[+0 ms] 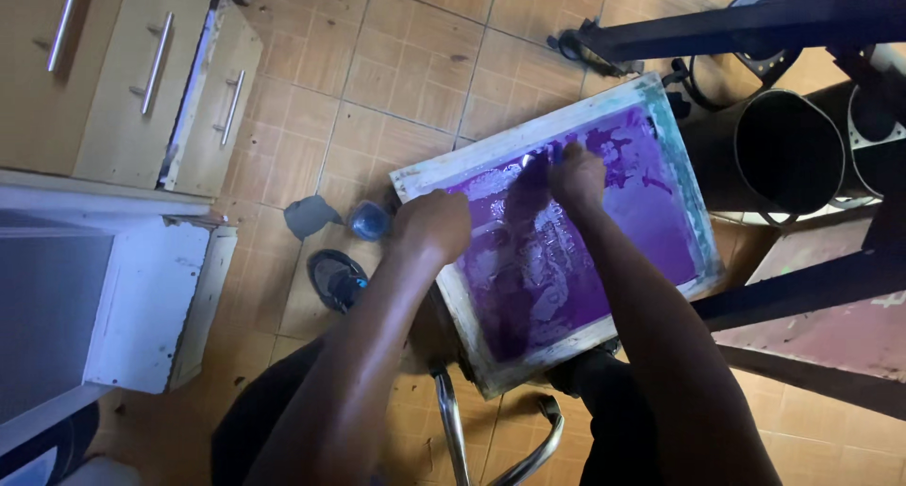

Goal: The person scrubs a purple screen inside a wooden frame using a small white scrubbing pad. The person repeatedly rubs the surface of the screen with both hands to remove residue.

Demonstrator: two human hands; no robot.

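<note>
Nearby, chair legs (453, 429) show. Left hand (434, 224) w/ fingers curled clamps the printing frame (661, 99) edge; frame rests on the lap, tilted. Right hand (578, 176), fingers bunched, rubs the wet purple mesh (566, 259). Probably stiff wood, slippery, thin mesh: hold by rim. Beyond: black bucket (788, 151).

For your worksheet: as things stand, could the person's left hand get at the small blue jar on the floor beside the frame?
Probably yes. The left hand rests on the frame's near edge, and the blue jar stands on the tiled floor just beside it, lid off, with nothing between them. The right hand is busy on the purple mesh.
</note>
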